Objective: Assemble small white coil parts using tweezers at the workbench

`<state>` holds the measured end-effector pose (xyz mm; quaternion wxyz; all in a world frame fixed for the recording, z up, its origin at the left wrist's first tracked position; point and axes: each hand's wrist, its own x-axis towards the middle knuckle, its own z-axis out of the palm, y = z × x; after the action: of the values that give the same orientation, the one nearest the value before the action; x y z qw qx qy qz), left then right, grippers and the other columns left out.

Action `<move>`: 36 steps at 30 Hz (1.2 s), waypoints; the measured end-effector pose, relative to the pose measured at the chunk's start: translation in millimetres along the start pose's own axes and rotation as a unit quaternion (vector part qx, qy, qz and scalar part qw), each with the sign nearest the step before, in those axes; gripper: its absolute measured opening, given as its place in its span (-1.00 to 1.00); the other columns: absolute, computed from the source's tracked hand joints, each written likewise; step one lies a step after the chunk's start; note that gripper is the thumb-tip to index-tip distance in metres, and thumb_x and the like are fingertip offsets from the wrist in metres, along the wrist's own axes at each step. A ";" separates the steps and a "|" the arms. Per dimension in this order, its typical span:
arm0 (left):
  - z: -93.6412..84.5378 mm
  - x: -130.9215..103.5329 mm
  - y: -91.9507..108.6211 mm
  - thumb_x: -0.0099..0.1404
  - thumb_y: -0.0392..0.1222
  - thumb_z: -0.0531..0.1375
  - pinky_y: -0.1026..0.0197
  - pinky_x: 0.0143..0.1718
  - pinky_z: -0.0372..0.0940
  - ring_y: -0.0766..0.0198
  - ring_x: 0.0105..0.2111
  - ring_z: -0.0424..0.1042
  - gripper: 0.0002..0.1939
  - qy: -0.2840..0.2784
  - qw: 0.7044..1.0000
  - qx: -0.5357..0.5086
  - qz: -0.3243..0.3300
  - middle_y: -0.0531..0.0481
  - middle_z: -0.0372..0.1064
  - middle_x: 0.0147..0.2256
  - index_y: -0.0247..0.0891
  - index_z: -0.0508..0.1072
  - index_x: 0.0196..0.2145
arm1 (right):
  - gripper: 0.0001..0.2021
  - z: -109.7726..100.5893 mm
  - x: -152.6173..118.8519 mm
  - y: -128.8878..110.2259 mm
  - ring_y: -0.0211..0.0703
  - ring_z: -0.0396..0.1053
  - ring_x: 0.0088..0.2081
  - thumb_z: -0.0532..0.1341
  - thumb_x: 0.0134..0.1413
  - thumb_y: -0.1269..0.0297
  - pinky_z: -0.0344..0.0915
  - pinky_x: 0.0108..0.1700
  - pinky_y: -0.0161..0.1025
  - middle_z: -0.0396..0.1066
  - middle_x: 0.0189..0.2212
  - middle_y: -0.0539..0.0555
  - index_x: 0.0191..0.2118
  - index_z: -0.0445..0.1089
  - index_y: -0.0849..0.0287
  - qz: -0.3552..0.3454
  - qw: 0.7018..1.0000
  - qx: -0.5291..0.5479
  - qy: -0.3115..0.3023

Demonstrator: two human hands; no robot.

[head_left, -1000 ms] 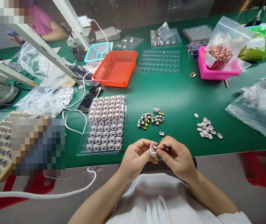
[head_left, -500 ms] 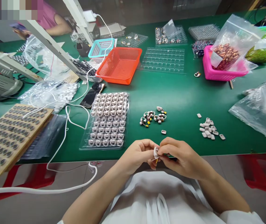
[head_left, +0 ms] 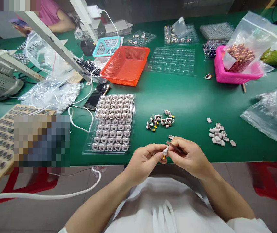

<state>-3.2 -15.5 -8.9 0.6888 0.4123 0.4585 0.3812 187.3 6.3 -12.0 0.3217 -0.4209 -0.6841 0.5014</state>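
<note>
Near the table's front edge my left hand (head_left: pixel 145 161) pinches a small white part (head_left: pixel 165 150) with a yellow tip pointing down. My right hand (head_left: pixel 189 156) is closed on a dark, flat tool (head_left: pixel 174 146), whose end is close to the top of the white part. Just beyond my fingers lies a single white cap (head_left: pixel 171 137). Wired white parts (head_left: pixel 156 120) with yellow ends form a small cluster further forward. Several loose white caps (head_left: pixel 218 133) are heaped to the right.
A clear tray of white parts (head_left: pixel 112 123) stands left of my hands. Behind are an orange basket (head_left: pixel 126 66), an empty-celled clear tray (head_left: pixel 172 61) and a pink basket (head_left: pixel 237 76). A plastic bag (head_left: pixel 271 110) lies right. White cable (head_left: pixel 77 131) loops left. Another person's arm (head_left: pixel 62 22) shows far left.
The dark tool now shows clearly in my right hand, raised beside the white part. My left hand's part has turned, its yellow tip downward. The whole view has shifted slightly.
</note>
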 end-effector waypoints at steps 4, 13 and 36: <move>-3.1 -0.9 -8.3 0.30 -0.26 0.27 0.23 -0.22 0.50 0.24 -0.32 0.58 -0.78 0.034 0.990 0.104 0.094 -0.08 0.61 -0.22 -0.27 0.59 -0.10 | -0.86 1.5 0.1 0.1 -0.29 0.11 -0.45 0.20 0.24 0.30 0.09 -0.42 -0.33 0.18 -0.47 -0.07 -0.37 0.34 0.15 0.069 0.995 0.064 0.010; -7.2 1.9 -6.0 0.32 -0.42 0.17 0.28 -0.32 0.42 0.27 -0.41 0.53 -0.85 0.066 0.887 0.358 0.284 -0.07 0.58 -0.35 -0.32 0.52 -0.20 | -0.82 11.1 1.4 7.0 -0.25 0.11 -0.43 0.24 0.23 0.17 0.08 -0.39 -0.30 0.21 -0.47 -0.05 -0.34 0.39 0.15 0.121 0.982 0.148 0.007; -17.0 2.1 -1.1 0.31 -0.41 0.19 0.32 -0.30 0.44 0.26 -0.37 0.60 -0.83 0.050 0.860 0.441 0.251 -0.03 0.62 -0.32 -0.28 0.55 -0.19 | -0.89 14.4 5.6 0.8 -0.33 0.16 -0.50 0.24 0.20 0.30 0.18 -0.41 -0.34 0.32 -0.50 -0.07 -0.35 0.43 0.19 0.095 0.991 0.093 0.016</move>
<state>-18.5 -10.3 -14.6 0.2924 0.7544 0.4934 0.3192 172.7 5.5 -16.8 0.3215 -0.4600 -0.5862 0.5843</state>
